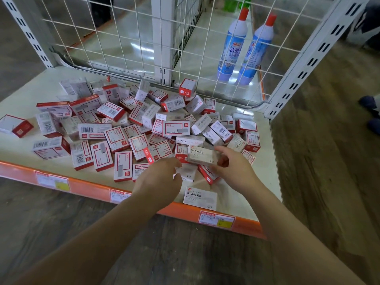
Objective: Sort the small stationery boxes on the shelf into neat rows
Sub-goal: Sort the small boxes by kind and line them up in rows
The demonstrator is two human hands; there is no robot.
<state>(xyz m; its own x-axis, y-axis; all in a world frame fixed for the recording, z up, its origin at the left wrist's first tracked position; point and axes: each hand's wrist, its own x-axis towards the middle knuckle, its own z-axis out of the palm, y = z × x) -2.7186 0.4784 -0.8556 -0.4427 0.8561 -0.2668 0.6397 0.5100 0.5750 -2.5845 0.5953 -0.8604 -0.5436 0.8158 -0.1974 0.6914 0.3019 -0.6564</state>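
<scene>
A: Where's the stock?

B: Heaped loose on the shelf (246,194), approx. centre to back. Red-and-white boxes (115,138) lying at all angles, some flat, some on edge, several stacked over others. No rows visible.

A: Right hand?

B: Right hand (232,167) gripping a pale STAPLES box (200,156), fingers curled round its right end, box raised just above the pile's near edge.

A: Left?

B: Left hand (162,175) relaxed, fingers loosely bent, holding nothing. Tips just beside a white box (188,173) lying flat below the held one; touching or not, can't tell.

A: Anything set apart?

B: One more STAPLES box, flat (200,197), alone near the front edge, apart from the heap, btwn the two forearms. Another red-ended box (15,126) off by itself at far left.

A: Shelf front?

B: Orange edge strip (86,185) w/ price labels (216,220) stuck on; print too small to read.

A: Behind?

B: White wire grid (127,38) at the back. Two blue-and-white bottles (233,44) w/ red caps upright beyond it, side by side, right of centre. Slotted white uprights (312,60) at both sides. Wood-look floor (185,254) below.
</scene>
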